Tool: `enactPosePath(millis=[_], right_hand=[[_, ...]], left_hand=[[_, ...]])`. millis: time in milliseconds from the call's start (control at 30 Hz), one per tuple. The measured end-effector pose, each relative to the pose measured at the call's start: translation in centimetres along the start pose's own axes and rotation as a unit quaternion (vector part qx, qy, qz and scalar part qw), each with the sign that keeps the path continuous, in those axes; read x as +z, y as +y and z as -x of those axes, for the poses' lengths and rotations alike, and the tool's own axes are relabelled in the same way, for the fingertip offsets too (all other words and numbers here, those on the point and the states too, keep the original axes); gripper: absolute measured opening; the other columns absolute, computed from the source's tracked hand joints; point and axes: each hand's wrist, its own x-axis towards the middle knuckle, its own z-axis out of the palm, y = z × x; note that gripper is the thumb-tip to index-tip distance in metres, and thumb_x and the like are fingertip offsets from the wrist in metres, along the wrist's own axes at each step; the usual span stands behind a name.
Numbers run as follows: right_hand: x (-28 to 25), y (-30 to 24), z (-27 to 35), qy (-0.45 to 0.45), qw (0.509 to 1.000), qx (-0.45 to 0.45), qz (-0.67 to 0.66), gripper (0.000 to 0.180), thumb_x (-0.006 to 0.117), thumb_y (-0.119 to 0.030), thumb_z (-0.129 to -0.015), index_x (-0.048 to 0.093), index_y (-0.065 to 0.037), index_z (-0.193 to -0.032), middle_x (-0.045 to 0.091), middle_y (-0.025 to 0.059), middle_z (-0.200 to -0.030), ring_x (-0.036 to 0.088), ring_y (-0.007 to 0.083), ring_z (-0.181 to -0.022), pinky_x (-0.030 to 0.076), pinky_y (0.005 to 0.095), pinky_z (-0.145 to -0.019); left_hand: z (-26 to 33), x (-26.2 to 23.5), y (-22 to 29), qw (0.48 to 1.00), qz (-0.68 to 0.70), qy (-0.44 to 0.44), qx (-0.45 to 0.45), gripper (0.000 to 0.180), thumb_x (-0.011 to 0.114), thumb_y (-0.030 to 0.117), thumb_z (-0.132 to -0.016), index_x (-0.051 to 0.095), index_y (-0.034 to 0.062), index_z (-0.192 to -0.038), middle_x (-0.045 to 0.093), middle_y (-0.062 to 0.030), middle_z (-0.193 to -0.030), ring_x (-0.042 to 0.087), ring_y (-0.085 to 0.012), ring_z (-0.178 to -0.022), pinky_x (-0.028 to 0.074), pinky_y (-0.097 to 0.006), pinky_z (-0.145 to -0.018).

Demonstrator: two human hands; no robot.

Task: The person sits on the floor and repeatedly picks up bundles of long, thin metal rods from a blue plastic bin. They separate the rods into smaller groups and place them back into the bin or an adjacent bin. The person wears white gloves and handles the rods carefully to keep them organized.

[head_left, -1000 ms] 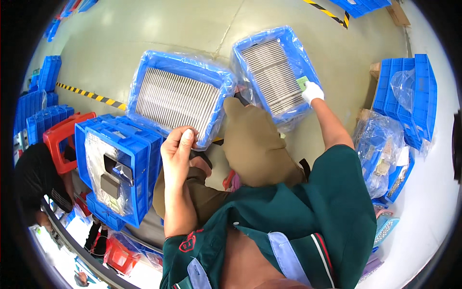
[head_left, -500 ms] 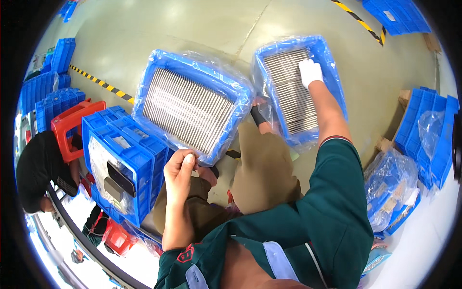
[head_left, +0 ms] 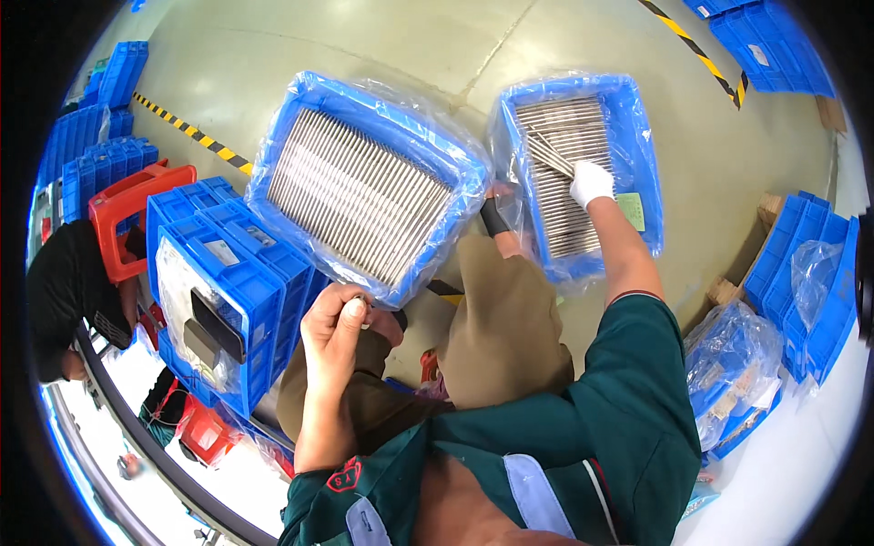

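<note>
My right hand (head_left: 593, 185), in a white glove, is closed on one end of a small bunch of metal rods (head_left: 549, 155). Their other ends fan out to the upper left over more rods (head_left: 574, 227) lying side by side in the right blue bin (head_left: 645, 150), which is lined with clear plastic. Bare and pinched closed, my left hand (head_left: 330, 335) is just below the near edge of the left blue bin (head_left: 462, 162). Whatever sits between its thumb and fingers is too small to make out. Rows of metal rods (head_left: 355, 196) fill that left bin.
Stacked blue crates (head_left: 282, 282) on the left carry a phone (head_left: 217, 326). A red stool (head_left: 114, 218) and a person in black (head_left: 73, 291) are beyond. Green paper (head_left: 630, 212) lies in the right bin. More crates (head_left: 801, 273) and crumpled plastic (head_left: 737, 346) lie far right.
My right hand was flat on the rods; now it grips several of them, lifted at an angle, and sits nearer to me. The green paper has come into sight. My left hand stays pinched.
</note>
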Motion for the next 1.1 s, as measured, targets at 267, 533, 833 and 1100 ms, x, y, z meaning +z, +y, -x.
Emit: enactPosePath(millis=[267, 533, 833, 1100], right_hand=[[0.1, -1.4, 3.5, -0.025, 0.992, 0.048, -0.115, 0.025, 0.051, -0.028, -0.085, 0.052, -0.008, -0.1, 0.063, 0.0233, -0.091, 0.06, 0.0423, -0.088, 0.046, 0.05, -0.079], [-4.6, -1.7, 7.6, -0.126, 0.978, 0.05, -0.159, 0.058, 0.048, -0.058, -0.084, 0.067, -0.005, -0.1, 0.063, 0.0245, -0.1, 0.059, 0.0391, -0.099, 0.045, 0.0456, -0.085], [-13.9, -6.8, 18.7, -0.028, 0.75, 0.092, -0.655, 0.034, 0.054, -0.039, -0.09, 0.053, -0.009, -0.074, 0.039, -0.004, -0.05, 0.032, 0.0073, -0.038, 0.023, 0.0254, -0.036], [-28.2, -19.1, 27.1, 0.086, 0.746, -0.179, -0.635, 0.013, 0.061, -0.018, -0.088, 0.061, -0.005, -0.088, 0.053, -0.0041, -0.068, 0.045, 0.0032, -0.056, 0.036, 0.0203, -0.05]], left_hand=[[0.7, -0.2, 0.7, 1.0, 0.003, -0.014, -0.005, 0.025, 0.054, 0.021, -0.093, 0.06, -0.0035, -0.09, 0.056, -0.0044, -0.08, 0.051, -0.0115, -0.072, 0.042, -0.025, -0.067], [1.8, -0.5, 0.8, 0.999, 0.019, 0.02, 0.04, 0.018, 0.06, 0.015, -0.089, 0.062, -0.003, -0.089, 0.059, -0.0043, -0.075, 0.053, -0.0097, -0.066, 0.043, -0.024, -0.062], [2.4, -3.9, 3.7, 0.975, 0.215, 0.02, 0.055, 0.027, 0.055, 0.027, -0.093, 0.062, 0.0013, -0.087, 0.058, -0.0024, -0.072, 0.053, -0.0099, -0.063, 0.044, -0.023, -0.06], [1.8, -8.5, 4.8, 0.905, 0.42, 0.011, 0.072, 0.033, 0.054, 0.037, -0.093, 0.06, 0.0063, -0.085, 0.057, 0.0, -0.069, 0.053, -0.0098, -0.059, 0.046, -0.025, -0.058]])
